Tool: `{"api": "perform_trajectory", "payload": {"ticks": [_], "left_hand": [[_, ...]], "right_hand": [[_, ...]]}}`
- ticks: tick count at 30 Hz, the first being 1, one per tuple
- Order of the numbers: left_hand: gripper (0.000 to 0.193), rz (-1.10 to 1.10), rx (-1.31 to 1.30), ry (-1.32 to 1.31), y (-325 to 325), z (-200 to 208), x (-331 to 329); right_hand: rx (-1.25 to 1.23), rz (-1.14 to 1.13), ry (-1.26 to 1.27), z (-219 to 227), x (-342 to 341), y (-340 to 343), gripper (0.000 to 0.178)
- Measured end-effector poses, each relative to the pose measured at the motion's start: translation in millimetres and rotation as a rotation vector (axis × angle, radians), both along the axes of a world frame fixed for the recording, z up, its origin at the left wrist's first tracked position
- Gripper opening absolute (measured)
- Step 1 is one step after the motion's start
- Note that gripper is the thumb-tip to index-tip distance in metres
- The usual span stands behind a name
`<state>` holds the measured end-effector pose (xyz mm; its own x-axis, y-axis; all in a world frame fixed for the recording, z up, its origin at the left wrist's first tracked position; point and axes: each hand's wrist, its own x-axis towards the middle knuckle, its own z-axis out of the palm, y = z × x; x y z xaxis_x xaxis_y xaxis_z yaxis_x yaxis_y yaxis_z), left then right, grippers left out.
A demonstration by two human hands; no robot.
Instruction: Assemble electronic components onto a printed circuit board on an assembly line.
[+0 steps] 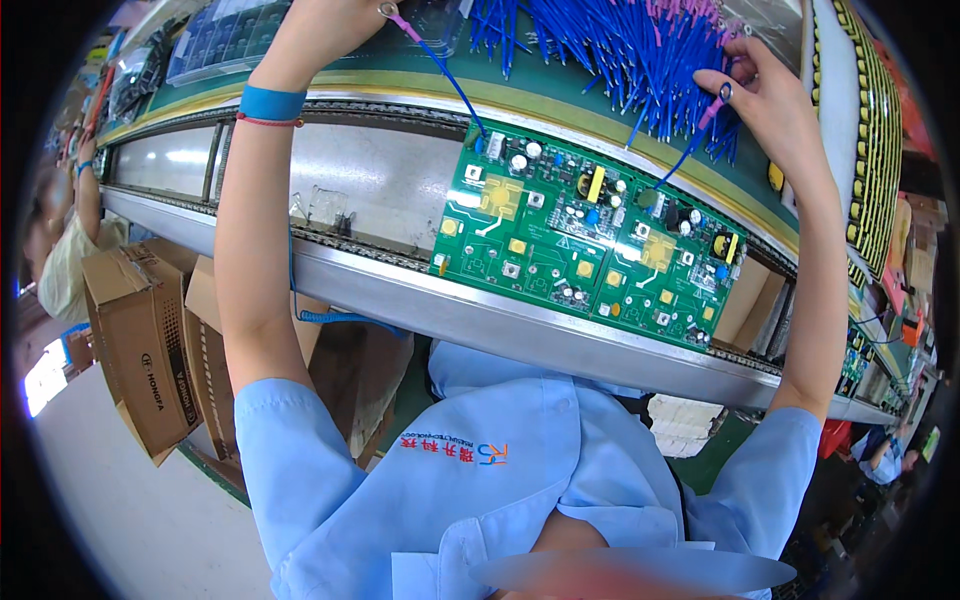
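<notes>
Arms (255, 220) outstretched forward; left hand (335, 30) cut off, grip unclear; right hand (768, 98) curled at blue wires (640, 65), grip unclear.

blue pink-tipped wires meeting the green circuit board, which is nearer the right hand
Blue wire at the right half of the green board; the other meets its left end.

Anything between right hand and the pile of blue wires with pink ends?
Nothing visible: the right hand is at the right edge of the blue wire pile. A single pink-ended blue wire, rising from the rectangular green circuit board, ends beside the hand.
</notes>
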<state>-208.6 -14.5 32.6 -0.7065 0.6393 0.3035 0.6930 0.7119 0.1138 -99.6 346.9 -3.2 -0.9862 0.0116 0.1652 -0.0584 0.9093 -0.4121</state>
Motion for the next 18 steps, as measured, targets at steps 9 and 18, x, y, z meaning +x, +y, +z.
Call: {"api": "perform_trajectory", "payload": {"ticks": [9, 18], "left_hand": [[0.06, -0.069, -0.025, -0.002, -3, -19, -15], [0.046, -0.062, -0.003, 0.078, -7, -13, -9]], "right_hand": [[0.348, -0.073, -0.064, 27, -1, -26, 0.05], [0.452, 0.303, 0.104, 106, -34, -192, 0.024]]}}
